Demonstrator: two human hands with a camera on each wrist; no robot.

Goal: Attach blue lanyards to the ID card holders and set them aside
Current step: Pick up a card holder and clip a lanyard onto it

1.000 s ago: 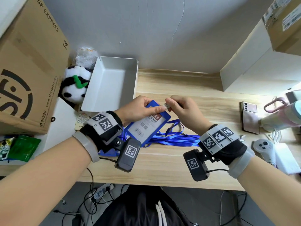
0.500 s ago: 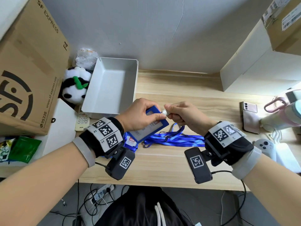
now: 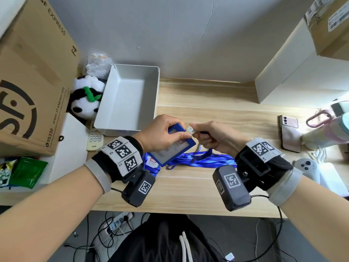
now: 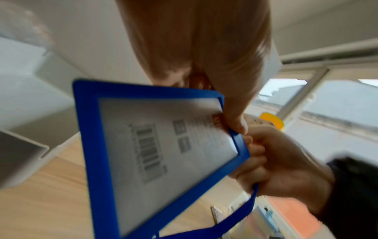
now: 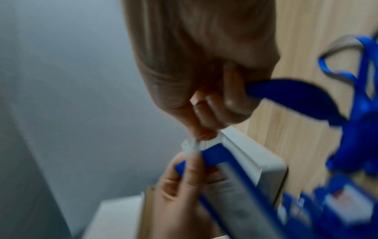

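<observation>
The holder (image 3: 186,141) has a blue frame around a white card printed with a black barcode and a red patch. The lanyards (image 3: 204,159) are bright blue, the clip (image 3: 190,130) whitish. The tray (image 3: 130,97) is pale grey, the desk (image 3: 217,114) light woodgrain. The panda (image 3: 86,100) is black and white with green.
</observation>
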